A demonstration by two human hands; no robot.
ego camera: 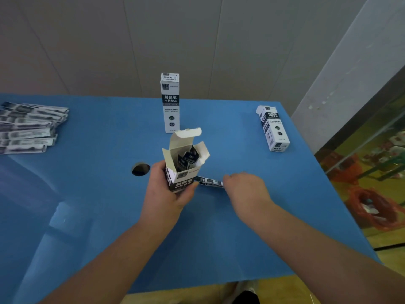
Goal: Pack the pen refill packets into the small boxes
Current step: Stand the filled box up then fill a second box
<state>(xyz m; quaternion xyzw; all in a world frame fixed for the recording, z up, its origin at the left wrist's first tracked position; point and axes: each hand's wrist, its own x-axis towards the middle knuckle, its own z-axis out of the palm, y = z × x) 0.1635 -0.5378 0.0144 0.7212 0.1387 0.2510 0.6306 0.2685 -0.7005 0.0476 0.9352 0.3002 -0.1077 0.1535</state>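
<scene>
Left hand (168,189): fingers wrapped round an open small box (184,163) held upright above the blue worktop (87,194), packets showing inside its mouth. Right hand (243,187): fingers curled onto a refill packet (209,181) lying just beside that box. Hole (141,169) in worktop, left. Farther: one closed box (170,102) standing; another (274,128) at right; packet pile (28,128) far left.

Matt cardboard box (184,172), glossy packets (28,128)

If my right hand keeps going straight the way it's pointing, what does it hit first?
Probably the open box gripped by your left hand; the right hand points leftward along the packet toward it, though depth is unclear.
</scene>
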